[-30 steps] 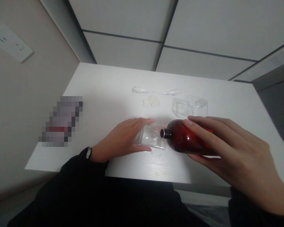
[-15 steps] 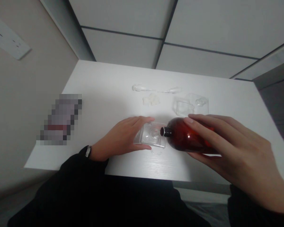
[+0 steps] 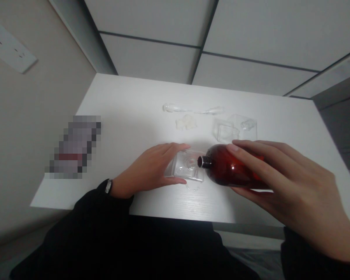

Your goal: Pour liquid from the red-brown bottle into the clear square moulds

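My right hand (image 3: 286, 182) is wrapped around a dark red-brown bottle (image 3: 233, 167), tipped on its side with its uncapped neck pointing left. The mouth lies at the right edge of a clear plastic container (image 3: 189, 166) with a round opening on top. Thumb and fingers of my left hand (image 3: 151, 165) grip this container from the left, one on its far side and one on its near side. I cannot tell whether liquid is leaving the bottle. A thin clear loop (image 3: 193, 188) lies just in front of the container.
Behind the hands on the white table (image 3: 119, 116) lie two clear droppers (image 3: 172, 108), some whitish pieces (image 3: 186, 122) and clear plastic parts (image 3: 229, 132). A blurred-out object (image 3: 76, 146) is at the left edge. White panels (image 3: 151, 58) stand behind the table.
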`<state>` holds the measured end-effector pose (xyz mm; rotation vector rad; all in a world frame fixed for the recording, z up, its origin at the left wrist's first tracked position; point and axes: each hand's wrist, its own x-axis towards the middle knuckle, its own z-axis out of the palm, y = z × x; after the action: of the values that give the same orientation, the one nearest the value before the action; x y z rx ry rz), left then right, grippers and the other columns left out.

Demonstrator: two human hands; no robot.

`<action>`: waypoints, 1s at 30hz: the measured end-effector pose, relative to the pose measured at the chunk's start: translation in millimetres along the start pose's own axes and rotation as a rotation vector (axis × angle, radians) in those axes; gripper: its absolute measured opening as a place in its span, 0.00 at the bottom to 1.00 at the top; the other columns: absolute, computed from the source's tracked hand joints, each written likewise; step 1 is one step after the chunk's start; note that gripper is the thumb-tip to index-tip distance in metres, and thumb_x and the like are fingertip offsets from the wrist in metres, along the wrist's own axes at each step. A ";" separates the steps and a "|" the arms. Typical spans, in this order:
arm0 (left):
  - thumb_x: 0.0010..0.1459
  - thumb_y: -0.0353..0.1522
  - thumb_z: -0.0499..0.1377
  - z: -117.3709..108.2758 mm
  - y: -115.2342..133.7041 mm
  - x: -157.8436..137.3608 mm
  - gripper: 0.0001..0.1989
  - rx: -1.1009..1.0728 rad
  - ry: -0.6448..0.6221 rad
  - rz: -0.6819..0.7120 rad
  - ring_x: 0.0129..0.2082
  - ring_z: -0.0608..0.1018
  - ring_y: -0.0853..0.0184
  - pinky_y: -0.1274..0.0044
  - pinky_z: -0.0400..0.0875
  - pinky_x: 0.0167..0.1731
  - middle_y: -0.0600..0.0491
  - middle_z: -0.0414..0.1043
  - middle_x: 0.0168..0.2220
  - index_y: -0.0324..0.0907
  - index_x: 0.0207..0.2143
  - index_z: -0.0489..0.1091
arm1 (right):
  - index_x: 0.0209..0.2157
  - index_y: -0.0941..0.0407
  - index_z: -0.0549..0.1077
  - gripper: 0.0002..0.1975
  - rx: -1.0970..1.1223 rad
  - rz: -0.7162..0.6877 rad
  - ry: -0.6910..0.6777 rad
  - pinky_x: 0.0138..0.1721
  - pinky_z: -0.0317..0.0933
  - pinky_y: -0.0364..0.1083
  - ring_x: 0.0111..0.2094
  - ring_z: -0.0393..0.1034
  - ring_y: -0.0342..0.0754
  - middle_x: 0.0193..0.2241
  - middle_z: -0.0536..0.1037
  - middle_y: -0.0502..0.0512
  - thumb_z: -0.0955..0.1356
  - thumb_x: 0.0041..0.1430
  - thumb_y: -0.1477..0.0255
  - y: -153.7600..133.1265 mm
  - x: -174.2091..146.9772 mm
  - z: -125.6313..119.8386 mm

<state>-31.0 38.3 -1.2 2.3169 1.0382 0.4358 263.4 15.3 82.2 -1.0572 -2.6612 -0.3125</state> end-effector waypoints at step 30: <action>0.60 0.45 0.71 -0.4 1.4 0.4 0.39 0.008 0.011 0.007 0.62 0.77 0.53 0.63 0.72 0.60 0.42 0.73 0.63 0.45 0.66 0.57 | 0.72 0.46 0.59 0.32 0.018 0.091 -0.027 0.44 0.74 0.57 0.52 0.77 0.61 0.58 0.78 0.59 0.69 0.70 0.68 -3.4 -3.8 0.1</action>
<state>-30.2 37.9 0.0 2.3283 1.0388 0.4492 263.7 10.5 80.6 -1.1805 -2.6251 -0.2577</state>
